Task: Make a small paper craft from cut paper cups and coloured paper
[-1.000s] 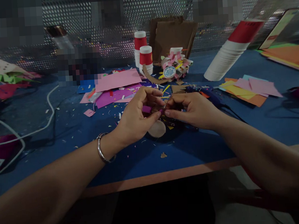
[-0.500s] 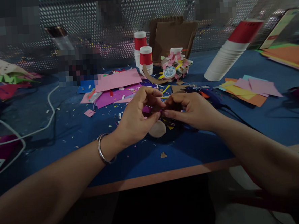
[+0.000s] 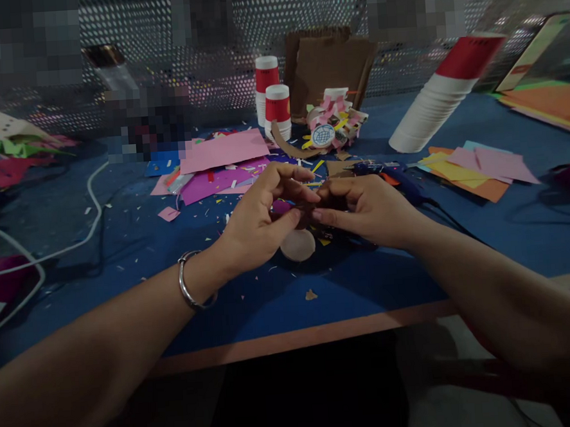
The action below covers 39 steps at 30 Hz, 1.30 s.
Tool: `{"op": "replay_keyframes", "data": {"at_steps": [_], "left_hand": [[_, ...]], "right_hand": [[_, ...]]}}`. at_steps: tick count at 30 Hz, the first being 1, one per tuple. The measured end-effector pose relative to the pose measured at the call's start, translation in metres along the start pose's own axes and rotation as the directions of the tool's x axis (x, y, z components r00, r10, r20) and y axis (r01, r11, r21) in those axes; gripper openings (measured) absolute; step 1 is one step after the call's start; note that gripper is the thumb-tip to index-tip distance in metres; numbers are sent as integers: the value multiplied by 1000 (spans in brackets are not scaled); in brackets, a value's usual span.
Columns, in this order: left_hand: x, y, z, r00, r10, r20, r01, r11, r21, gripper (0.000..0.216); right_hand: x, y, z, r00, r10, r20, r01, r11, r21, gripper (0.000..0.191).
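Note:
My left hand (image 3: 261,224), with a silver bangle (image 3: 187,281) at its wrist, meets my right hand (image 3: 369,211) fingertip to fingertip over the blue table. Both are closed in a pinch, and whatever small piece lies between them is too dark and covered to make out. A bit of purple (image 3: 281,206) shows behind the left thumb. Just below the fingers lies a round pale disc (image 3: 298,245). Beyond my right hand is a dark blue glue gun (image 3: 406,181), its cord running to the right. Scraps of cut paper surround the hands.
Stacked paper cups (image 3: 277,111) stand at the back, near a cardboard sheet (image 3: 329,69) and a paper-strip craft piece (image 3: 336,121). A tall cup stack (image 3: 433,111) leans right. Pink paper (image 3: 224,151) and coloured sheets (image 3: 485,172) lie flat. A white cable (image 3: 95,219) curves left.
My left thumb has drawn slightly left, away from the right thumb, opening a small gap between their tips. The right hand has hardly moved.

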State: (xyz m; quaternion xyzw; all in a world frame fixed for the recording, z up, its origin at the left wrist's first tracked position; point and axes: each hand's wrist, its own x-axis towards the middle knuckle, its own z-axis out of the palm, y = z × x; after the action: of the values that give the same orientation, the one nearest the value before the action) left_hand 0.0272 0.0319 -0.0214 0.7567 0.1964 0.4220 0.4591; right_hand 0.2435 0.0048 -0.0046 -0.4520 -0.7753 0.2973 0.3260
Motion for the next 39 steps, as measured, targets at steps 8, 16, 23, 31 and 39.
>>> {"op": "replay_keyframes", "data": {"at_steps": [8,16,23,31,39], "left_hand": [[0,6,2,998,-61,-22,61,998,-21,48],[-1,9,1,992,-121,-33,120,992,-43,51],[-3,16,4,888,-459,-34,430,854,-292,51],[0,23,5,859,-502,-103,430,816,-386,50],[0,10,-6,944,-310,-113,265,917,-298,57]], "right_hand": [[0,0,-1,1000,-27,-6,27,1000,-13,27],[-1,-1,-1,998,-38,-44,37,999,-15,25],[-6,2,4,905,-338,-257,241,908,-343,7],[-6,4,10,722,-685,-93,435,555,-709,8],[-10,-2,4,821,-534,-202,309,714,-628,13]]}}
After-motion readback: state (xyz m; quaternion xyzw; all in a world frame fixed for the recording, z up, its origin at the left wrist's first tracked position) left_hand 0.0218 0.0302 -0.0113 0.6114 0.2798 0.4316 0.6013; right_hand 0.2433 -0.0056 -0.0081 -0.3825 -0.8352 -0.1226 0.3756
